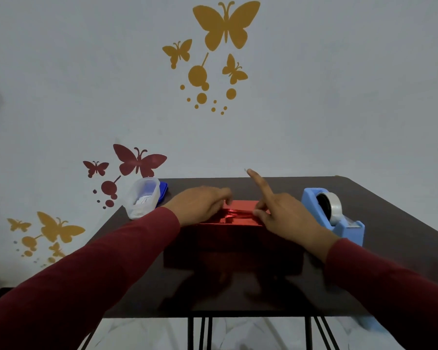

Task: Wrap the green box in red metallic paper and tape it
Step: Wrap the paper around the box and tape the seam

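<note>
Paper of a red metallic sheen (240,210) covers a box-shaped parcel in the middle of the dark brown table (390,223), and no green shows through it. Along the parcel's top runs a crinkled seam where two edges of the paper meet. The left hand (200,205), in a dark red sleeve (99,269), lies palm down over the left end of the top, its fingers bent over the seam and pressing the paper down. The right hand (286,215) rests at the right end of the seam, thumb and lower fingers touching the paper there, while its index finger points straight up and away with a small pale scrap, perhaps tape, at its tip. Just right of the parcel stands a light blue tape dispenser (336,215) carrying a roll of clear tape. At the table's far left corner sits a clear plastic container (143,198) with a blue lid (163,189) behind it. Gold and red butterfly stickers (225,26) dot the pale wall behind.
</note>
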